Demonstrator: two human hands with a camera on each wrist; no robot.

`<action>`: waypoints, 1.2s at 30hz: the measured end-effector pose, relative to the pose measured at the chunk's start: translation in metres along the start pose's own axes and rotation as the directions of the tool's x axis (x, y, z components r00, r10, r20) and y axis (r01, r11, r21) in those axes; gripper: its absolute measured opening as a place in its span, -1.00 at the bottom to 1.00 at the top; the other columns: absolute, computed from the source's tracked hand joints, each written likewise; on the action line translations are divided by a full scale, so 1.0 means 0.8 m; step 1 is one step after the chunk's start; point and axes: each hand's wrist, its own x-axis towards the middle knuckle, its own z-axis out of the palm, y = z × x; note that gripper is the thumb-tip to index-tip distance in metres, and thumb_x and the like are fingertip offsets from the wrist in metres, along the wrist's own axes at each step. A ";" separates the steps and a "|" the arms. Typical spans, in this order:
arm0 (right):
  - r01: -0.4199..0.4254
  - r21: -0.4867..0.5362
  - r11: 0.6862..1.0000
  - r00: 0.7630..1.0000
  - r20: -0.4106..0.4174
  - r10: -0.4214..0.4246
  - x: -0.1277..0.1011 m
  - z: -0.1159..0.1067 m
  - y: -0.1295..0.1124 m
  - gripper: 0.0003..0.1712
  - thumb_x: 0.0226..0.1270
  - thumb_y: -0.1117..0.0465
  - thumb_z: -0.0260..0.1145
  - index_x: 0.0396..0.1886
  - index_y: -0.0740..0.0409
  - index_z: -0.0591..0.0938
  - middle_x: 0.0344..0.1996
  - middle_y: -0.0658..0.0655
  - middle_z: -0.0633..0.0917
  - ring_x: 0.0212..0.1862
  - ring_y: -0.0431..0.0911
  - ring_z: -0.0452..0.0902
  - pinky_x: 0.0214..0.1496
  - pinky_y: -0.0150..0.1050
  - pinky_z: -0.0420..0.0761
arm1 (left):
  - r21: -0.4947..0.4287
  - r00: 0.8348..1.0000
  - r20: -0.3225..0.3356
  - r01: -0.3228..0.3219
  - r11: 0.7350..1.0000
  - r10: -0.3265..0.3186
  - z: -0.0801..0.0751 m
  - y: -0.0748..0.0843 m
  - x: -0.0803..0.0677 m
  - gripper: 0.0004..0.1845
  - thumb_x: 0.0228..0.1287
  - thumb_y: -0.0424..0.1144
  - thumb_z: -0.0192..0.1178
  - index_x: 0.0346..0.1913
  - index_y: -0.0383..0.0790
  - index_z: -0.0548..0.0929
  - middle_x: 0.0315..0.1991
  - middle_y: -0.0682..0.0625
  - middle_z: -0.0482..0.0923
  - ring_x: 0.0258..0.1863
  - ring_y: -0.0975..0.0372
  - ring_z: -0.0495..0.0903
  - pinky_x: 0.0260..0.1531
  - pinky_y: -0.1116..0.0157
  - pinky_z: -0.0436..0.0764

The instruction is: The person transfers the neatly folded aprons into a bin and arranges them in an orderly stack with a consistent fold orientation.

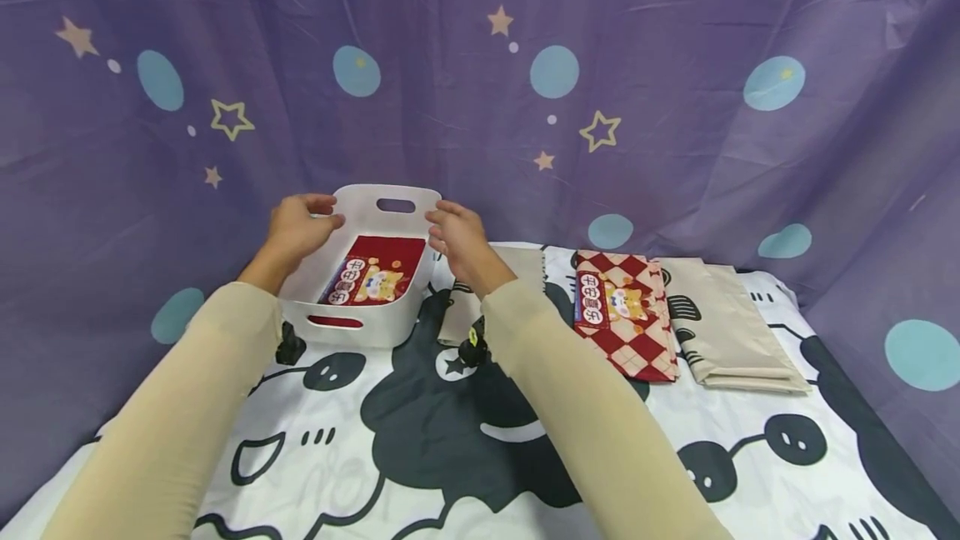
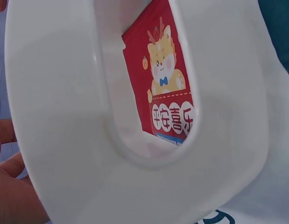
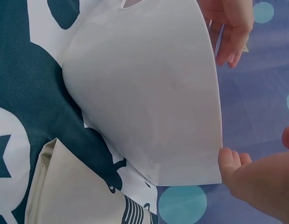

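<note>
A white basket [image 1: 360,323] with handle slots stands at the back left of the patterned cloth. A red packet [image 1: 375,272] with a cartoon animal lies flat inside it and also shows through the handle slot as the red packet [image 2: 165,88]. My left hand [image 1: 300,227] rests at the basket's left rim, fingers loosely bent over the edge. At the right rim, the fingertips [image 3: 230,163] of my right hand [image 1: 457,236] touch the basket [image 3: 149,93]. Neither hand plainly wraps the rim. A second red packet [image 1: 603,302] lies on a red checked cloth [image 1: 633,336] to the right.
A folded beige cloth [image 1: 723,327] lies right of the checked one, and another beige cloth [image 1: 517,261] lies under my right forearm. A purple curtain [image 1: 675,65] with stars and dots hangs close behind. The black-and-white patterned cloth [image 1: 465,440] extends toward me.
</note>
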 end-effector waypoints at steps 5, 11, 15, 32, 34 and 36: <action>0.017 -0.015 1.000 0.999 0.030 -0.017 -0.002 -0.004 -0.004 -0.50 0.54 0.30 0.16 0.42 0.23 0.47 0.30 0.26 0.56 0.31 0.19 0.47 0.37 0.02 0.49 | 0.028 0.999 -0.006 -0.050 0.998 0.050 0.007 0.003 -0.002 -0.51 0.37 -0.27 0.22 0.30 -0.43 0.56 0.19 -0.36 0.58 0.20 -0.14 0.54 0.16 -0.03 0.51; 0.054 -0.018 0.998 0.997 0.055 -0.053 -0.005 -0.007 -0.008 -0.50 0.52 0.33 0.16 0.41 0.24 0.48 0.32 0.32 0.54 0.28 0.16 0.50 0.36 0.04 0.50 | 0.048 0.992 0.024 -0.126 0.991 0.125 0.016 0.016 -0.007 -0.53 0.40 -0.29 0.21 0.29 -0.45 0.54 0.20 -0.38 0.56 0.13 -0.18 0.57 0.12 -0.06 0.54; 0.092 -0.022 0.996 0.994 0.069 -0.090 -0.008 -0.007 -0.009 -0.51 0.49 0.34 0.21 0.38 0.25 0.51 0.22 0.29 0.60 0.19 0.12 0.54 0.37 0.08 0.48 | 0.041 0.989 0.027 -0.149 0.988 0.148 0.022 0.024 -0.011 -0.54 0.41 -0.28 0.19 0.30 -0.42 0.55 0.20 -0.37 0.56 0.13 -0.18 0.57 0.11 -0.08 0.55; 0.190 -0.119 0.974 0.977 0.117 -0.177 -0.021 -0.043 -0.015 -0.49 0.52 0.31 0.23 0.41 0.25 0.48 0.23 0.30 0.60 0.29 0.21 0.52 0.34 0.07 0.51 | 0.081 0.935 0.083 -0.351 0.933 0.345 0.059 0.064 -0.035 -0.56 0.39 -0.30 0.21 0.26 -0.41 0.58 0.18 -0.34 0.59 0.10 -0.19 0.60 0.08 -0.09 0.61; 0.200 -0.130 0.971 0.976 0.115 -0.186 -0.022 -0.049 -0.014 -0.50 0.53 0.31 0.23 0.41 0.26 0.48 0.24 0.32 0.59 0.28 0.19 0.53 0.33 0.06 0.52 | 0.078 0.932 0.093 -0.358 0.931 0.350 0.063 0.069 -0.037 -0.57 0.39 -0.29 0.20 0.26 -0.39 0.59 0.18 -0.32 0.60 0.10 -0.17 0.59 0.09 -0.08 0.61; 0.209 -0.142 0.968 0.974 0.116 -0.194 -0.022 -0.055 -0.013 -0.50 0.53 0.32 0.21 0.41 0.27 0.47 0.26 0.34 0.57 0.28 0.19 0.52 0.34 0.09 0.51 | 0.071 0.930 0.106 -0.360 0.930 0.352 0.068 0.073 -0.040 -0.57 0.40 -0.29 0.20 0.26 -0.38 0.59 0.18 -0.30 0.59 0.11 -0.16 0.59 0.09 -0.07 0.60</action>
